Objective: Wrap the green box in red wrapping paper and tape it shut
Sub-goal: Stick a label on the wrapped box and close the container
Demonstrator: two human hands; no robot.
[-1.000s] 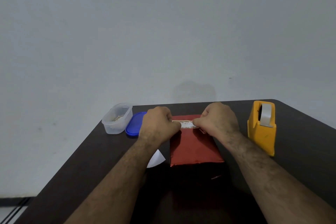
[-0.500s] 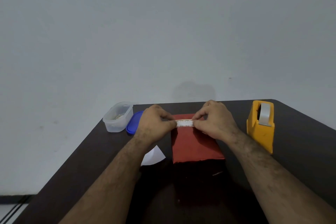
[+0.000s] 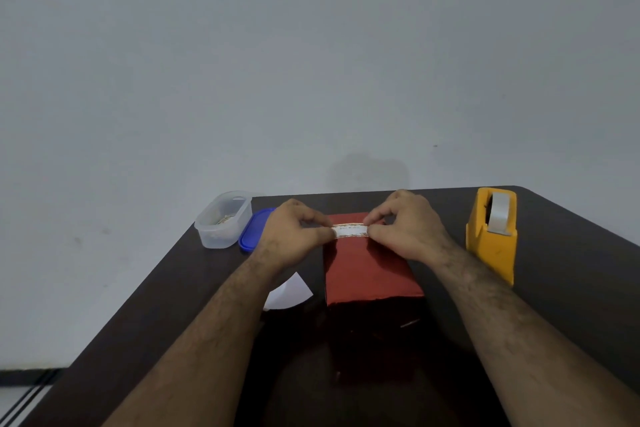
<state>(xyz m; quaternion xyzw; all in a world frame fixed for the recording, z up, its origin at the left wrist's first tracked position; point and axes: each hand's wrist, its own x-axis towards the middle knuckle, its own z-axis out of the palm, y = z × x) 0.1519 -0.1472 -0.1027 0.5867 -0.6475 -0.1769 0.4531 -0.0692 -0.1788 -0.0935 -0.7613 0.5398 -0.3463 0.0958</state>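
Observation:
The box (image 3: 367,274) stands upright in the middle of the dark table, fully covered in red wrapping paper; no green shows. A small white label strip (image 3: 349,230) with an orange patterned border and tiny print is stretched across the far part of the box's top. My left hand (image 3: 294,236) pinches the strip's left end between thumb and fingers. My right hand (image 3: 405,229) pinches its right end. Whether the strip touches the paper I cannot tell.
A yellow tape dispenser (image 3: 491,236) with a white roll stands to the right of the box. At the far left are a clear plastic tub (image 3: 223,220) and its blue lid (image 3: 254,230). A white paper scrap (image 3: 289,293) lies left of the box. The dark table (image 3: 571,288) ends just behind my hands.
Both hands have lifted a little and moved slightly apart, so more of the label strip shows between them. The box has stayed in place.

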